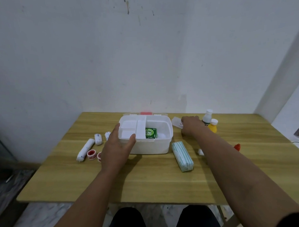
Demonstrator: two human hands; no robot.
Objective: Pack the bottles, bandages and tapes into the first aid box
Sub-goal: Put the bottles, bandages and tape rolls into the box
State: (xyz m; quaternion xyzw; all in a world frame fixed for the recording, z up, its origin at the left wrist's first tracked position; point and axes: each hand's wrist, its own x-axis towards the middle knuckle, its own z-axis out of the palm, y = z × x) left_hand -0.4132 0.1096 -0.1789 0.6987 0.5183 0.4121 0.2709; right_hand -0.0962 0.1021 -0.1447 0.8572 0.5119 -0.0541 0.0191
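Observation:
The white first aid box [161,146] stands open mid-table with a white tray across its left half and a green carton [151,132] inside. My left hand [117,149] grips the box's front left corner. My right hand [190,124] reaches to the right of the box, fingers closed over a small flat clear packet [176,122]. Just beyond it stand a white bottle [207,116] and a yellow bottle [213,126]. White bandage rolls [85,149] [98,139] lie left of the box, with red-rimmed tape rolls [91,155] beside my left wrist.
A striped light-green pack [182,156] lies right of the box near the front. A small white item [201,152] and a red-orange object [237,147] sit partly hidden behind my right forearm. The wooden table [142,186] meets a white wall at the back.

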